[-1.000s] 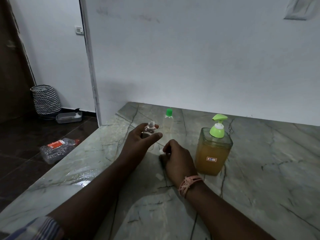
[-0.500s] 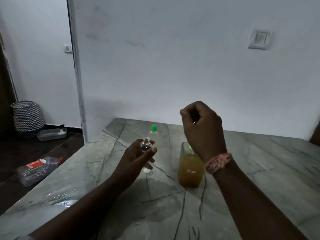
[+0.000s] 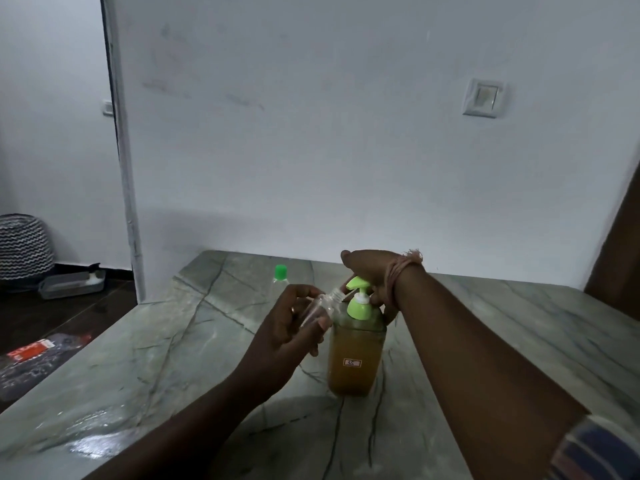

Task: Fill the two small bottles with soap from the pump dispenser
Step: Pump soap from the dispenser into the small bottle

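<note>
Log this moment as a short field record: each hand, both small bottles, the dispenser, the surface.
left hand: holds the open bottle tilted, its mouth at the pump spout
right hand: on top of the pump head, fingers curled over it
capped bottle: green cap on, standing behind on the counter
dispenser: upright, amber soap inside
soap in the open bottle: none visible

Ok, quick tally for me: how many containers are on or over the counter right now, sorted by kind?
Small bottle, uncapped, held tilted in the left hand at the pump spout: 1
Small bottle with green cap, standing on the counter: 1
Pump dispenser under the right hand: 1
Total: 3
</note>
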Demonstrator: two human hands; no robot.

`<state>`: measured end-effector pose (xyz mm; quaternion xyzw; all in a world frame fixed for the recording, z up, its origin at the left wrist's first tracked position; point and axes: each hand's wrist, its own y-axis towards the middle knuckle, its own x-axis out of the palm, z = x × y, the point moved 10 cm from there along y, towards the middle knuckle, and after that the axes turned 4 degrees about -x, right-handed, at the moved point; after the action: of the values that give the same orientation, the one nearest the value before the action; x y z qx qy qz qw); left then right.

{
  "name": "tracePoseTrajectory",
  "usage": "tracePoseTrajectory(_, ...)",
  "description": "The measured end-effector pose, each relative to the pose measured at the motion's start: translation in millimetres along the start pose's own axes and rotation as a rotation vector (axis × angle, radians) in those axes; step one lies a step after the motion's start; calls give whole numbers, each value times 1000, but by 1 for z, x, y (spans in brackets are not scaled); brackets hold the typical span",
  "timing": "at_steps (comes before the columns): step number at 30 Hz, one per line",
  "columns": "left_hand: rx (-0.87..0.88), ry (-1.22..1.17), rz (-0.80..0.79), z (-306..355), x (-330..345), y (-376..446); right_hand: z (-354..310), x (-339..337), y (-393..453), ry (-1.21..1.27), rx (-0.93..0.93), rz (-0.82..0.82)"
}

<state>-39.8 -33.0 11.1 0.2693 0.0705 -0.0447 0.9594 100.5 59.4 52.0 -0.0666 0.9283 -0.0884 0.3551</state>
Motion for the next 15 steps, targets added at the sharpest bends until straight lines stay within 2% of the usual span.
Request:
tracePoseTrajectory(4,32,-18,15,4,1,-1,1,4,0,4,21,-60)
tracePoseTrajectory(7,30,-19,34,5,0,0,-22,0,-7,-111,-130,34)
tracePoseTrajectory(8,25,-24,43,5,-1,0,-24,-3,-8,-83,-139,85)
tracePoseTrajectory(15,3,-48,104,-4,-2,3,-23,0,1,-280,-178,122)
